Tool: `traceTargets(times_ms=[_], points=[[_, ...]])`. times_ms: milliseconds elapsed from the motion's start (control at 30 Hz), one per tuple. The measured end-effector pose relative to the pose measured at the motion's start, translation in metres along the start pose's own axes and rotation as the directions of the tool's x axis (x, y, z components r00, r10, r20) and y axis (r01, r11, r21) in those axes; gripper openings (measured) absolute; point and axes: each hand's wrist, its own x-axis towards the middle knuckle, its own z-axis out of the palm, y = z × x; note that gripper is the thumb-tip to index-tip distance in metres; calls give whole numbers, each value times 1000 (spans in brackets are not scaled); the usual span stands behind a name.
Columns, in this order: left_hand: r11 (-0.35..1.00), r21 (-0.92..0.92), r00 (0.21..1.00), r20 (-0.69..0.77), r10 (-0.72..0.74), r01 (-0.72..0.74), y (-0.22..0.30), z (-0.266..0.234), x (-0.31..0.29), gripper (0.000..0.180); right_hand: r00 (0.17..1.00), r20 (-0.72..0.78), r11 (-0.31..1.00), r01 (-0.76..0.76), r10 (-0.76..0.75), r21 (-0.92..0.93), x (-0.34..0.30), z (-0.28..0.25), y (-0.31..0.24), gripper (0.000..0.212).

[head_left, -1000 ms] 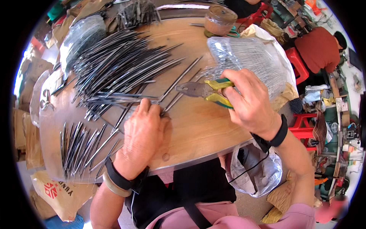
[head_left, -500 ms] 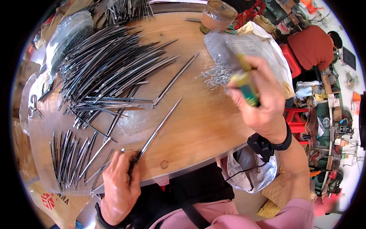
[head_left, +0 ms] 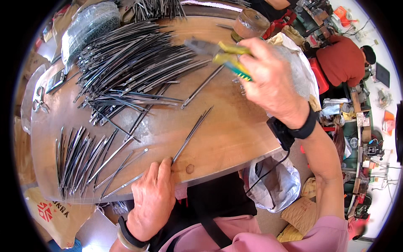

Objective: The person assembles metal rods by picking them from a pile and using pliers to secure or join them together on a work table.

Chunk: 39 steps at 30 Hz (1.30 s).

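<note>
Fingers together, my left hand (head_left: 153, 191) grips a thin dark metal strip (head_left: 191, 136) by its lower end at the table's front edge; the strip slants up and right, its far end looking doubled. My right hand (head_left: 270, 82) is raised over the table, closed round pliers (head_left: 228, 56) with yellow-green handles, blurred by motion, the jaws pointing left. Beyond the held strip lies another metal strip (head_left: 203, 86). A big heap of dark strips (head_left: 134, 63) covers the far left, and a smaller spread of strips (head_left: 79, 161) lies left of my left hand.
At the left rim are scissors (head_left: 40, 101) and a phone-like device (head_left: 56, 80). Farther back stand a filled plastic bag (head_left: 90, 31) and a tape roll (head_left: 251, 23). A silvery bag (head_left: 275, 185) hangs below the front edge. A person in red (head_left: 346, 59) sits beyond, right.
My right hand has swung left and away from me with the pliers, from above the wire bundle toward the strip heap. The left hand has turned, its fingers now pointing forward along the strip.
</note>
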Motion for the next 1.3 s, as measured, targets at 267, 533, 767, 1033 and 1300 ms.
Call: traceTargets(times_ms=[267, 533, 767, 1033, 1300], points=[[897, -405, 978, -35, -207, 176, -10, 5, -4, 9, 934, -208, 956, -284, 292, 70, -53, -81, -1, 30], [-442, -807, 758, 555, -342, 391, 6, 1, -30, 18, 400, -68, 264, -460, 914, 848, -148, -96, -32, 14], [-612, -790, 864, 325, -385, 24, 17, -16, -57, 34, 409, 596, -718, 285, 691, 636, -196, -59, -65, 8], [-295, -906, 828, 404, -388, 303, 14, 7, -39, 26, 588, 694, -816, -94, 416, 570, -131, -31, -119, 22], [-248, -883, 809, 466, -359, 398, 2, 16, -62, 19, 578, 640, -622, -269, 506, 735, -131, -29, -113, 21]])
